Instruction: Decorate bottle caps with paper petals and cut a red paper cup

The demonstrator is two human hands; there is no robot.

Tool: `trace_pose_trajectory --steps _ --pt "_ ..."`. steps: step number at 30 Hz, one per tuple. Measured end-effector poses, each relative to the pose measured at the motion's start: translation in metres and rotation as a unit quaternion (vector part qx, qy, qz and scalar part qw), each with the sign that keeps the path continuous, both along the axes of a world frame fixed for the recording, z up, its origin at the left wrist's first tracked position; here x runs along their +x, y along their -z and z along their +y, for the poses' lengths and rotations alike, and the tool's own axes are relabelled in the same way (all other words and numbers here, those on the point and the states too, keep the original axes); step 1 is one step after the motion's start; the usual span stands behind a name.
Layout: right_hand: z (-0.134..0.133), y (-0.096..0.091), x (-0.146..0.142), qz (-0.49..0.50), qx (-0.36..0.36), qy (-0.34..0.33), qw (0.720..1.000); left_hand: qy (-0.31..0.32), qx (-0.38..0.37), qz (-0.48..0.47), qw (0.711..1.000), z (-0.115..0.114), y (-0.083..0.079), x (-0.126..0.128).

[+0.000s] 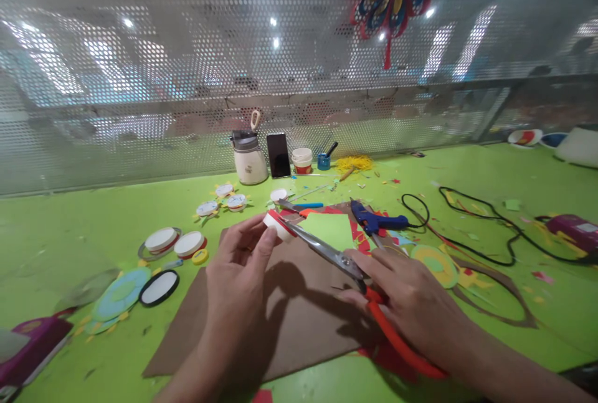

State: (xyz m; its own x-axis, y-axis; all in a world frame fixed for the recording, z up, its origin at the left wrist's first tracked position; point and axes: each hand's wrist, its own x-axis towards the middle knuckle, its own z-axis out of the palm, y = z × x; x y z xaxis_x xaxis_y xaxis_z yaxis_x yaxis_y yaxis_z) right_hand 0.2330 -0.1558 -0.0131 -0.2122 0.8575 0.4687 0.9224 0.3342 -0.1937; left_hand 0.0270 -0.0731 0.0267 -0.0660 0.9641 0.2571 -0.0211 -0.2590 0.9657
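My left hand [245, 253] pinches a small round white piece with a red edge [276, 227] between thumb and fingers. My right hand [397, 284] grips scissors [334, 253] by their orange-red handles. The scissor blades point left, with their tips at the red edge of the round piece. Both hands are above a brown cardboard sheet [299, 322]. Beyond the blades lie a light green paper [331, 232] and red paper scraps. A blue glue gun [380, 221] rests just past my right hand.
White round pieces [189, 243], a black-rimmed disc [159, 288] and a blue paper flower [122, 294] lie left. Behind stand a white jug [250, 163], a phone [279, 155] and paint pots [303, 160]. A black cord [504, 222] loops across the right. Purple devices sit at both sides.
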Motion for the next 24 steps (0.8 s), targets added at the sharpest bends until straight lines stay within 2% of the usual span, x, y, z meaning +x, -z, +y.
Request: trace_pose_trajectory --steps 8,13,17,21,24 --pt "0.001 0.0 0.001 0.009 -0.018 -0.005 1.0 0.026 -0.071 -0.04 0.996 0.008 -0.001 -0.006" --pt "0.003 -0.002 0.001 0.012 -0.011 -0.011 1.0 0.103 -0.15 -0.088 0.979 0.011 0.0 -0.008" --pt "0.003 -0.002 0.001 0.009 -0.008 -0.01 1.0 0.137 -0.183 -0.146 0.962 0.011 0.001 -0.008" --pt "0.001 -0.002 0.001 0.008 -0.014 0.001 1.0 0.112 -0.177 -0.122 0.97 0.003 -0.001 -0.003" --pt "0.002 -0.003 0.001 0.003 -0.019 0.005 1.0 0.075 -0.137 -0.074 0.985 -0.006 -0.005 0.002"
